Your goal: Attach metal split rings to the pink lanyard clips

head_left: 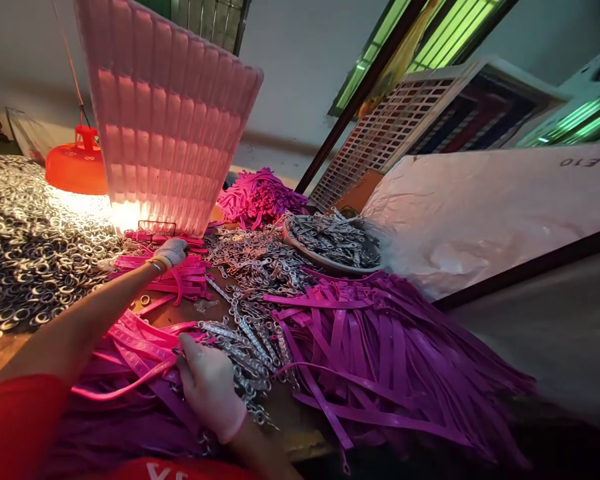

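My left hand (171,253), in a knitted glove, reaches forward over a row of short pink straps (193,279). Its fingers curl away from me, so what they grip is hidden; one strap droops just below it. Closer to my body, my right hand (210,387), also gloved, is closed with thumb and fingers together at the end of a bright pink strap (125,393) that curves off to the left. Under and around that hand lie more pink straps (135,343) and silvery chain-like metal pieces (250,353).
Loose metal rings (40,260) heap up at left beneath a lit red lamp (77,167). A ribbed translucent panel (165,120) stands behind my left hand. To the right are a bowl (325,263) of metal pieces, long purple-pink straps (380,353) and a white sack (480,207).
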A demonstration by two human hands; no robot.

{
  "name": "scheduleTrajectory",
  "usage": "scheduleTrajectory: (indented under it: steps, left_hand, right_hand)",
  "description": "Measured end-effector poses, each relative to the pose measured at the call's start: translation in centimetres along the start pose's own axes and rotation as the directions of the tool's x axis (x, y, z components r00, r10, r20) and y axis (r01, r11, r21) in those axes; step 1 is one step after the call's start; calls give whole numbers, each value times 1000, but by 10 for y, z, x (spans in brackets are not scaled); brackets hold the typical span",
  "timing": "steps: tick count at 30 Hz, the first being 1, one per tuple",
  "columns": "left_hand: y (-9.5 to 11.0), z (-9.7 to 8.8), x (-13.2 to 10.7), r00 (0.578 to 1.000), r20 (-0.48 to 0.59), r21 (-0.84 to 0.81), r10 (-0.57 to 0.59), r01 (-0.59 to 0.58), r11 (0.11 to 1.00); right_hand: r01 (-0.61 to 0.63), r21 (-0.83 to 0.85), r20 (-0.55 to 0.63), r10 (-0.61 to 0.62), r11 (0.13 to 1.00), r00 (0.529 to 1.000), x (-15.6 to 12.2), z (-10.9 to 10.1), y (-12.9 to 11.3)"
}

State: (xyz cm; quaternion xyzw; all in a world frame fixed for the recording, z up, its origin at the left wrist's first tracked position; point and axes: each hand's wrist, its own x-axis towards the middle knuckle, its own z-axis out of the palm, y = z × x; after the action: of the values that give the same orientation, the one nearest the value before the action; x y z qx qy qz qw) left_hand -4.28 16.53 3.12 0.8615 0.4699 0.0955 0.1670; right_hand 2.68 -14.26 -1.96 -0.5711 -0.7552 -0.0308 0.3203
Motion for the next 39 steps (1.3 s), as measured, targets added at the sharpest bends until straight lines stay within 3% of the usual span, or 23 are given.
scheduleTrajectory:
  steps: [6, 8, 11, 14, 17, 19, 21, 24, 26, 28, 32, 35, 39]
  left_hand:
    - [35, 22, 12, 993, 82, 73, -80, 74, 995]
    - [38, 18, 5, 995, 76, 56, -60, 56, 997]
    - [31, -4, -19, 998, 50, -17, -22, 23, 1000]
    - [23, -30, -67, 999, 45, -123, -18, 23, 992]
    - [22, -44, -138, 992, 126, -326, -12, 53, 944]
    - [28, -44, -187, 984, 177, -607, -10, 117, 786]
    - [37, -38, -226, 976, 210, -765, -51, 197, 613]
    - [49, -22, -260, 959, 253, -799, -131, 283, 531]
    - [53, -11, -269, 953, 266, -781, -147, 303, 546]
    - [56, -2, -272, 961, 240, -727, -140, 273, 630]
    - [57, 9, -273, 996, 84, -530, -23, 65, 845]
    - [57, 11, -274, 998, 28, -520, 59, -36, 853]
    - [55, 13, -277, 995, 86, -549, 58, -1, 836]
  right_hand:
    - [-19, 159, -21, 23, 987, 1000, -2, -6, 7]
    - [-92, 273, 29, 88, 957, 996, -1, -13, 10]
    - [-246, 428, 142, 204, 870, 969, 8, -27, 16]
    - [-282, 461, 150, 239, 842, 959, 21, -38, 23]
    - [-229, 443, 99, 206, 867, 973, 34, -42, 24]
    - [-186, 454, 77, 170, 871, 982, 38, -42, 19]
    - [-149, 430, 76, 129, 891, 989, 39, -42, 11]
    - [-111, 277, 141, 74, 955, 987, 36, -43, -1]
    - [-80, 131, 206, 52, 988, 977, 32, -44, -7]
    - [-27, -22, 260, 31, 999, 965, 28, -45, -11]
    - [75, -215, 343, 4, 974, 939, 20, -51, -13]
    - [83, -248, 363, 13, 965, 932, 18, -56, -15]
    - [70, -206, 372, 12, 976, 928, 18, -55, -14]
